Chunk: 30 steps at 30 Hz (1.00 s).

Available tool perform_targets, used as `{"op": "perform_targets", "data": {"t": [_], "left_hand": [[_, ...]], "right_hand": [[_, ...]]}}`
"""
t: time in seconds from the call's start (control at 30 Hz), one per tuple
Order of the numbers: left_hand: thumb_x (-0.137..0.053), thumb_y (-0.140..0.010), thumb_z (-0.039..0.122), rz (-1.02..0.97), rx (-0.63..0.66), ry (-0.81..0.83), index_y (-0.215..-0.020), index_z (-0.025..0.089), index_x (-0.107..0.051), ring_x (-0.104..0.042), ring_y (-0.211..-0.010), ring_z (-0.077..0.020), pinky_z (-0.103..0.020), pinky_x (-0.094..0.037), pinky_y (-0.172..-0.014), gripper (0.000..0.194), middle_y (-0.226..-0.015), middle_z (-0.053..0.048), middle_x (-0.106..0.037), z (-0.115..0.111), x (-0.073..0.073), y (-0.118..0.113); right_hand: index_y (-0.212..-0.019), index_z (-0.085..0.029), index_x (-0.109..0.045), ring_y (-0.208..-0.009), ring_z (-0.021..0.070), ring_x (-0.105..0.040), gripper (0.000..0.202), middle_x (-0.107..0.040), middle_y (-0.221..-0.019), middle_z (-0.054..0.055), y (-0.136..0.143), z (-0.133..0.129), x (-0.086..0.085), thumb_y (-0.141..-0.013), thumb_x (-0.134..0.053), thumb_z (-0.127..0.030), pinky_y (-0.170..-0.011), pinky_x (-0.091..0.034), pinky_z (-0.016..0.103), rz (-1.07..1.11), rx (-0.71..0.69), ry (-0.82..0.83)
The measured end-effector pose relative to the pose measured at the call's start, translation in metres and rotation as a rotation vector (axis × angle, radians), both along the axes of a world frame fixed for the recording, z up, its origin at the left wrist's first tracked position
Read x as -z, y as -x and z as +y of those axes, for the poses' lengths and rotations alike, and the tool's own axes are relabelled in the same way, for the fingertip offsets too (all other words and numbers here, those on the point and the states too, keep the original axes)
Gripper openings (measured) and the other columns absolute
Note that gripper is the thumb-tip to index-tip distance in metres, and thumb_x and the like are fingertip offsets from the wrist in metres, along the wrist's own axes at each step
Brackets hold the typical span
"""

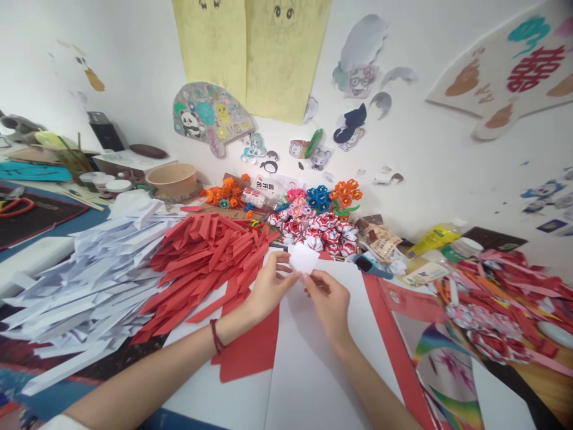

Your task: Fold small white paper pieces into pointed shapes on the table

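Note:
Both hands hold a small white piece of paper point(304, 259) up over the white sheets point(331, 352) on the table. My left hand point(274, 283) is closed on its left and lower edge, thumb reaching toward the bottom corner. My right hand point(329, 298) pinches the same paper at its lower corner between thumb and fingers. Left of my hands lie a heap of folded red paper strips point(210, 257) and a larger heap of folded white paper strips point(98, 269). Red paper point(250, 352) lies beneath my left forearm.
Red-and-white paper flowers point(322, 230) and colourful flowers point(317, 200) stand behind my hands against the wall. At the right are a blue-cased watch point(371, 266), a yellow bottle point(436, 237) and a pile of red strips point(532, 286). Orange-handled scissors point(18, 206) rest far left.

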<state>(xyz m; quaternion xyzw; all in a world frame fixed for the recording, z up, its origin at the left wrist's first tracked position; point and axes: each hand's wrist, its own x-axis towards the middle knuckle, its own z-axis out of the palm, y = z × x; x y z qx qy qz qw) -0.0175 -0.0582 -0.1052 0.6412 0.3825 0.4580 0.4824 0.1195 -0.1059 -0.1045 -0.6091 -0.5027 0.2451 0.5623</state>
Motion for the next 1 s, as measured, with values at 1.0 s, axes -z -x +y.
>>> {"op": "perform_targets", "data": {"t": [1.0], "left_hand": [[-0.06, -0.082, 0.047, -0.179, 0.348, 0.205, -0.109, 0.016, -0.059, -0.059, -0.088, -0.0179, -0.026, -0.044, -0.076, 0.041, -0.097, -0.006, -0.065, 0.001, 0.001, 0.0]], "right_hand": [[-0.077, -0.017, -0.061, -0.066, 0.0143, -0.057, 0.014, -0.062, -0.074, 0.001, 0.001, 0.0, 0.0, -0.076, -0.062, -0.032, -0.056, -0.043, 0.024, -0.15, -0.103, 0.023]]}}
